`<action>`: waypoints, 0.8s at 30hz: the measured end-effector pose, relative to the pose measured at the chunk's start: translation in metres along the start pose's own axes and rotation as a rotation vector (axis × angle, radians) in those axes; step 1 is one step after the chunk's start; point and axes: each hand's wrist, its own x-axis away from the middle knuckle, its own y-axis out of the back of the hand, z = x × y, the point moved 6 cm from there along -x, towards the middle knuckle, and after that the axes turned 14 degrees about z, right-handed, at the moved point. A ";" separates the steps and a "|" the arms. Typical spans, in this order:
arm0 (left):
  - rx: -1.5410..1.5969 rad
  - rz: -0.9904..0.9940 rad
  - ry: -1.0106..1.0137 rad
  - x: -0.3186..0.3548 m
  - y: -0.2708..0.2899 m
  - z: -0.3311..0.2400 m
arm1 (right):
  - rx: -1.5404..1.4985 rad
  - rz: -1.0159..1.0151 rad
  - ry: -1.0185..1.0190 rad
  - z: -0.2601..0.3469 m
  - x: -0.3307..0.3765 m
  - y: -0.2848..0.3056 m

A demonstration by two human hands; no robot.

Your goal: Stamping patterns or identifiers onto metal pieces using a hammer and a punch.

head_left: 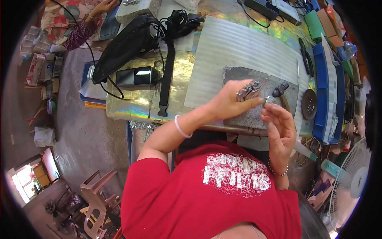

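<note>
Currently left hand point(229, 101) closed around bundle of small metal pieces point(250, 90); right hand point(278, 127) just beside, fingertips pinching one tiny piece at bundle's end. Judgement: keep bundle steady, draw single piece cleanly. Under grip: grey stone slab point(254, 115), hammer point(281, 92) just beyond. Farther: ribbed sheet point(234, 51), iridescent tabletop point(139, 105), black bag point(123, 46). Far left, another person's hand point(104, 6)

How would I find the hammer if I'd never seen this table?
Look for the grey stone slab on the shiny worktable, in front of the person. At its far right corner, just beyond the right hand, lies the hammer. Its dark head and wooden handle differ from the thin silver sticks bunched in the left hand.
</note>
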 end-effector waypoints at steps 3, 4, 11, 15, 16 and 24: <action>0.631 0.181 0.353 0.030 -0.034 -0.011 | -0.053 0.020 -0.028 -0.005 0.005 0.000; 0.772 0.236 0.439 0.039 -0.044 -0.019 | -0.147 0.079 -0.106 -0.011 0.007 -0.003; 1.055 0.234 0.669 0.103 -0.081 -0.016 | -0.483 0.453 -0.629 -0.048 0.021 -0.050; 0.984 0.282 0.748 0.112 -0.076 -0.018 | -0.426 0.434 -0.574 -0.050 0.022 -0.060; 0.990 0.223 0.713 0.112 -0.074 -0.019 | -0.438 0.425 -0.556 -0.046 0.021 -0.061; 0.816 0.181 0.656 0.110 -0.083 -0.008 | -0.495 0.276 -0.513 -0.057 0.021 -0.068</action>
